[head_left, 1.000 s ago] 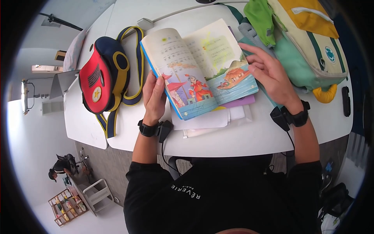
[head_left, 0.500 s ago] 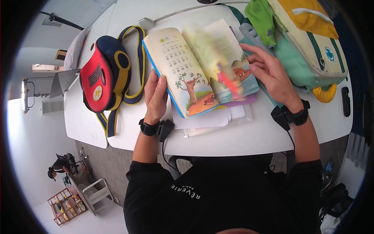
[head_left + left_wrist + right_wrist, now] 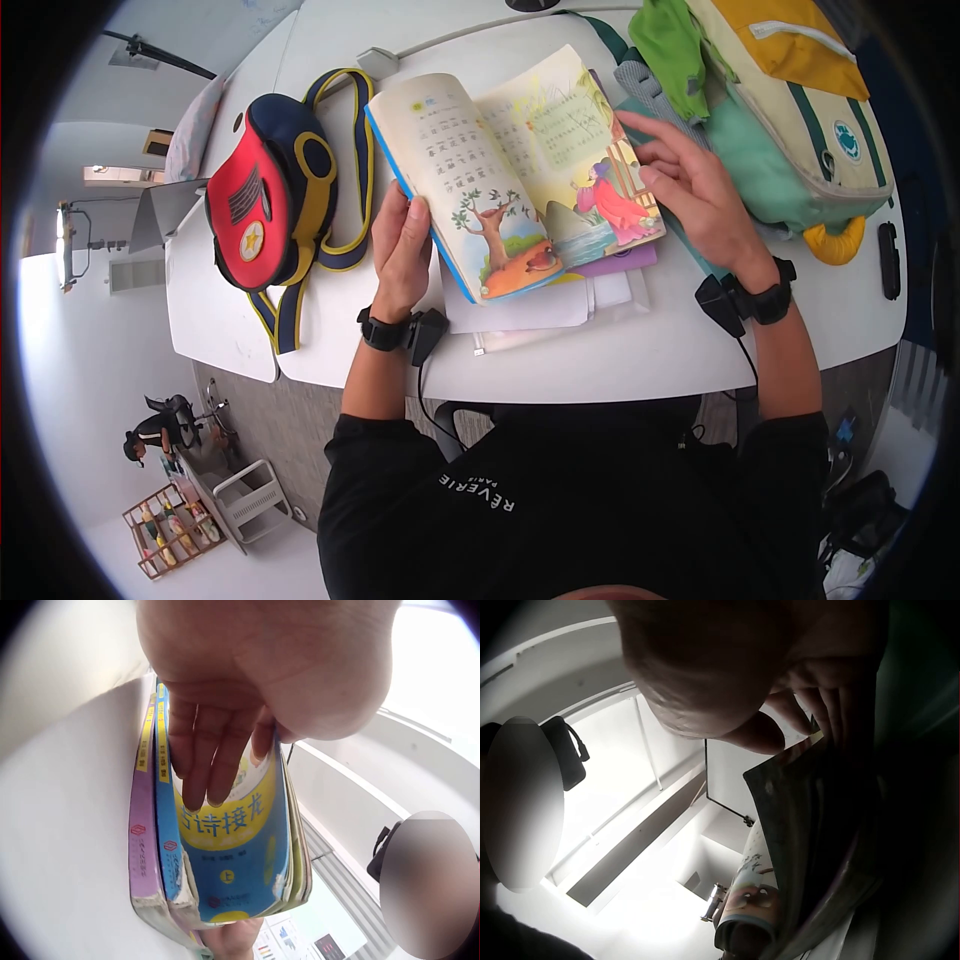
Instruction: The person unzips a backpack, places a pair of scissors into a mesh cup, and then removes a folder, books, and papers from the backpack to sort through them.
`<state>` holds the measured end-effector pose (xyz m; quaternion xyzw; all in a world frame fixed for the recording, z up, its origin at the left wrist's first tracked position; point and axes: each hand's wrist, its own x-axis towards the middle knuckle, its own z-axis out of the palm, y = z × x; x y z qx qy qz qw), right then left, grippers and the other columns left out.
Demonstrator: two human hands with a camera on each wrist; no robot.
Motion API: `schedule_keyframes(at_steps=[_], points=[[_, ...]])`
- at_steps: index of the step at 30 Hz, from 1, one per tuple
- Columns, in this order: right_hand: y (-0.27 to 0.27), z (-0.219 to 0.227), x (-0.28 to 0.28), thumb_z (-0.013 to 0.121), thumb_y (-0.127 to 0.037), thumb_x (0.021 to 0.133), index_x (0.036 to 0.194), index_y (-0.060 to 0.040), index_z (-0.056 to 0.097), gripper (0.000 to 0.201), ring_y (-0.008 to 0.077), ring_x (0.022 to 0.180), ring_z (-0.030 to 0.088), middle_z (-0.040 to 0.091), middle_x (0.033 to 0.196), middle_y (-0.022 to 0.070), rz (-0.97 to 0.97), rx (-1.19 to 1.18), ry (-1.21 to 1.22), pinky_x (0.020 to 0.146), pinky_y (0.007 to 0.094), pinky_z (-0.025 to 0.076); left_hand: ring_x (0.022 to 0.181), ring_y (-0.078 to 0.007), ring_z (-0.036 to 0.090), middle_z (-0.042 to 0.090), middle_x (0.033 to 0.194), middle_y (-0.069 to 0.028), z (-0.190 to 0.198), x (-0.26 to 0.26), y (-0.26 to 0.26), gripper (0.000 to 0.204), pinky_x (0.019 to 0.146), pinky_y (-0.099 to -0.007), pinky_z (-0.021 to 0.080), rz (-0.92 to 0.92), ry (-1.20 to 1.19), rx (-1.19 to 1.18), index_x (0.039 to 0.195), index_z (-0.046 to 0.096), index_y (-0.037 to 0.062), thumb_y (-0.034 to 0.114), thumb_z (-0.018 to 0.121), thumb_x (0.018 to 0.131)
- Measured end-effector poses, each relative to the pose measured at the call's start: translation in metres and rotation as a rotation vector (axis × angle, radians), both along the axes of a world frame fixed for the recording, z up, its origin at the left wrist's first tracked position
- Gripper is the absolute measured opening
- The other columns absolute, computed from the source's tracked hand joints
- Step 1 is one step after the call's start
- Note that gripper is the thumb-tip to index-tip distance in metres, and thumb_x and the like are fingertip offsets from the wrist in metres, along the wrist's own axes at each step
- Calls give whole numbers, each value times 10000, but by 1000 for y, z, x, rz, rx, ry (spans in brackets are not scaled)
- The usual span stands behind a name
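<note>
An illustrated book [image 3: 460,150] with Chinese text lies open, a tree drawn on the left page and a pink-robed figure on the right. My left hand [image 3: 400,245] grips its left side, thumb at the page edge. In the left wrist view the fingers [image 3: 196,769] lie against the blue and yellow cover [image 3: 232,877]. At the book's right edge, my right hand [image 3: 710,200] touches the pages with loosely extended fingers. The right wrist view is dark; the thumb [image 3: 757,735] shows near a page corner. A purple book [image 3: 144,847] is under the open one.
White sheets [image 3: 520,318] and a clear zip pouch [image 3: 490,343] lie under the books on the white table [image 3: 600,375]. A red and navy bag [image 3: 265,190] stands left, a green and cream backpack [image 3: 790,140] right, and a black pen-like object [image 3: 888,260] near the right edge. Another person is far left.
A leaf has flipped from the left side of the book to the right: the red-robed figure and the boat picture have given way to the tree and the pink-robed figure. Both hands have barely moved.
</note>
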<state>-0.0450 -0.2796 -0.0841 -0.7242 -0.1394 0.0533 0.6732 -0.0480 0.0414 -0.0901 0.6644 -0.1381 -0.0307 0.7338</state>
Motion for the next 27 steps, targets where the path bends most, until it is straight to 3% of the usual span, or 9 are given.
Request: schedule_keyframes(at_steps=[11,21,24,27], points=[[0,3,-2,500,-21,938,1438,-10,443,503,170,932,660,666,1020,139,17,-4,4,816,280,507,1163,-155,549,577,1288,-108,-1,1,0,436,1008,-298,413,-2,-14,-18,1380,423,-46,242,461,1055],[0,-1,-1,477,-98,973,1427,-13,467,462,186,939,663,675,1026,146,-3,-37,-53,833,295,504,1152,-135,559,588,1287,-90,-5,0,4,454,992,-285,427,23,46,-5,1373,440,-39,268,499,1044],[-1,0,0,476,-108,975,1427,-6,470,463,168,923,655,673,1023,139,7,-43,-45,824,283,500,1186,-183,573,567,1327,-145,-6,1,6,525,1008,-311,446,16,18,48,1442,371,-66,251,472,1036],[-1,2,1,476,-109,975,1427,0,472,465,153,905,646,671,1018,134,12,-47,-50,814,273,497,1128,-126,571,600,1261,-95,-7,2,5,428,977,-274,437,36,-10,4,1342,466,-44,250,516,1034]])
